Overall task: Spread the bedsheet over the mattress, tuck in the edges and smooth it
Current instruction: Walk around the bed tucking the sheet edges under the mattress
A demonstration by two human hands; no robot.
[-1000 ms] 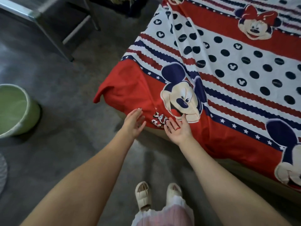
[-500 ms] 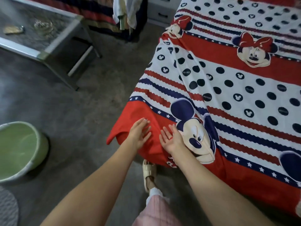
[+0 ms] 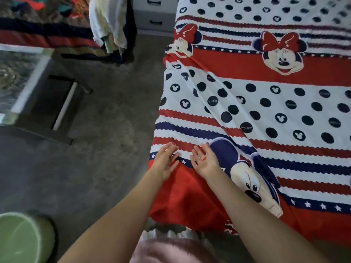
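1. Bedsheet (image 3: 266, 111) spread flat across the mattress, filling the right side of the view; printed with red bands, navy and red wavy stripes, a white field of dark dots, and cartoon mouse faces.
2. Near corner of it draped over the bed's edge, the plain red border hanging down at the lower middle; a long diagonal crease running from the far left edge down toward the big mouse face.
3. Left hand (image 3: 164, 161) laid on the sheet right at the left edge of the bed, where the starred navy stripe meets the red border; fingers straight and together, gripping nothing.
4. Right hand (image 3: 204, 161) just beside it, a narrow strip of cloth between the two; fingers straight and slightly spread, tips at the navy ear of the mouse print, nothing held (whether the palm lies flat on the cloth or hovers a little over it, impossible to say).
5. Both forearms reaching in from the bottom of the view, over a blurred pink garment (image 3: 171, 251) with a pale frill.
6. Grey floor (image 3: 106, 149) to the left of the bed.
7. Green bucket (image 3: 22, 238) at the lower left corner.
8. Glass-topped table (image 3: 28, 86) at the left edge, blurred.
9. White drawer unit (image 3: 153, 14) with dark handles at the top, next to the bed, and pale cloth (image 3: 108, 21) hanging just left of it.
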